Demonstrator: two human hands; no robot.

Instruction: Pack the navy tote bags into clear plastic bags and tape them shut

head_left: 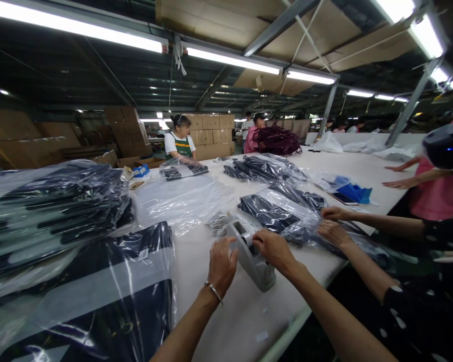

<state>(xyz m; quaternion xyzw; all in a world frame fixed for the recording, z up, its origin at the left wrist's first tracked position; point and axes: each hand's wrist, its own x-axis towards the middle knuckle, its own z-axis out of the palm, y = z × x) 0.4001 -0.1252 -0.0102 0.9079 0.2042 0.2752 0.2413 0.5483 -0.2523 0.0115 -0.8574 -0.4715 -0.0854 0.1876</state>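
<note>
A grey tape dispenser (257, 265) stands on the white table (226, 322) in front of me. My left hand (222, 263), with a bracelet on the wrist, rests curled against the dispenser's left side. My right hand (274, 248) lies over its top, fingers bent at the tape; whether they pinch tape is hidden. A folded dark garment in a clear plastic bag (98, 296) lies at my near left.
A tall stack of bagged garments (53, 211) sits at the left. More bagged garments (275, 211) lie ahead, with a neighbour's two hands (334, 223) on them. Other workers stand along the table. A blue object (355, 193) and cardboard boxes (211, 136) lie further off.
</note>
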